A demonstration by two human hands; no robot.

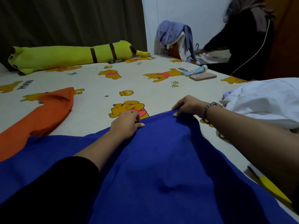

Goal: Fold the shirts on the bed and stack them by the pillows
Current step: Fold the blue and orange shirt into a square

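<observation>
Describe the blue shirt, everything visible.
The blue shirt is plain deep blue, soft matte cloth, with no print showing. It lies spread on the bed sheet, filling the near part of the view and running out of frame at the bottom. Both hands grip its far edge: the left hand and the right hand each bunch cloth there, raising a ridge between them. Its left part overlaps the orange shirt.

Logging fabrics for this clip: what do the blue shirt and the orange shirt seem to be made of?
Blue shirt: soft matte knit, probably cotton jersey; it drapes in rounded folds, without sheen. Orange shirt: similar matte knit, lying limp with soft creases. Weave not resolvable.
</observation>
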